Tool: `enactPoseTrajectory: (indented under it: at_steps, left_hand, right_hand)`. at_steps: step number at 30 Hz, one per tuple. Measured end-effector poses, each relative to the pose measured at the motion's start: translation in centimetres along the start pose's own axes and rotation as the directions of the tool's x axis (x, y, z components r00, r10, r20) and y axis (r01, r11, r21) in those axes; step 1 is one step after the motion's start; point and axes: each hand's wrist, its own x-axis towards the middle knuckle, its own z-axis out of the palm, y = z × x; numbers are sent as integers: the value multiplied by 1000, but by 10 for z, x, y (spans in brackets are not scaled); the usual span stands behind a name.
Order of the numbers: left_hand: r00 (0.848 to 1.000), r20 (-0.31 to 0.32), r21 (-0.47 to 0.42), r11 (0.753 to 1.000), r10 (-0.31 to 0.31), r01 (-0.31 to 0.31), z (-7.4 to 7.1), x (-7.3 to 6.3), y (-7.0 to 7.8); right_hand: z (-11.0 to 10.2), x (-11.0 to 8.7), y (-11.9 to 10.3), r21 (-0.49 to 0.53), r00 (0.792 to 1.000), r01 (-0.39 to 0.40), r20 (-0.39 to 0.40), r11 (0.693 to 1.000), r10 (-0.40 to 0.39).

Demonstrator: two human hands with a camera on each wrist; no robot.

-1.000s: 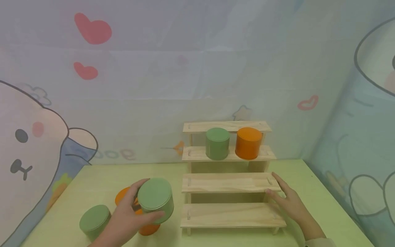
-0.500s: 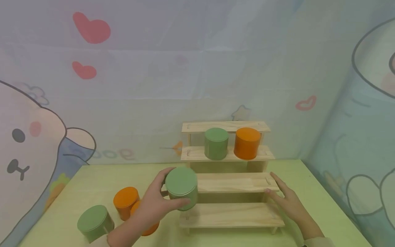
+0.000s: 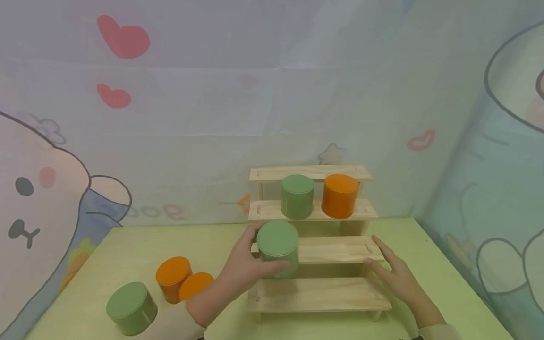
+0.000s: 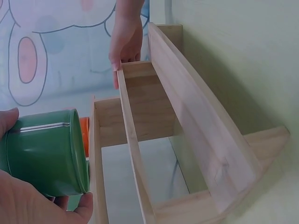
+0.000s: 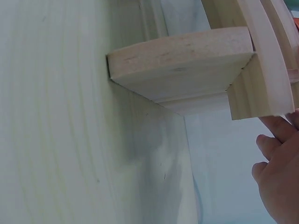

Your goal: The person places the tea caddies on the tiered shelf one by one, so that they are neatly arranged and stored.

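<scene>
1. Hanging behind everything, the backdrop (image 3: 191, 118) shows red hearts and, at the left, a white cartoon animal.
2. Below it, the pale table (image 3: 136, 252) bears the wooden rack (image 3: 323, 295), which has four stepped tiers.
3. The left hand (image 3: 250, 264) grips the held tin (image 3: 278, 252), green, its fingers and thumb curved round the sides, spread to the tin's width. In the head view this tin overlaps the left part of the second tier from the bottom; whether it touches the wood, I cannot tell.
4. The right hand (image 3: 397, 278) holds the right end of that same tier, thumb at the front edge and a finger at the rear, parted by the plank's depth.
5. On the third tier stand a green tin (image 3: 297, 197) and, just right of it, an orange tin (image 3: 340, 196).
6. Left on the table are another green tin (image 3: 131, 308) and two more orange tins (image 3: 173, 279), one partly hidden by the left arm.
</scene>
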Motion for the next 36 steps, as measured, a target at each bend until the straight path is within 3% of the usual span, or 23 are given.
enactPoseTrajectory:
  at_steps: [6,14,36]
  left_hand:
    - [999,40,-41,999,-8,10,14,13,-7]
    - [998,-3,-31,997,-67,66,37,26,-12]
    - [999,22,-87,995,-43,45,89,54,-21]
  right_hand:
    - [-1,0,-3,6,1000,16,0,1000,-16]
    - [-1,-2,-4,15,1000,2,5,1000,-2]
    - [1,0,-3,3,1000,12,4,1000,-12]
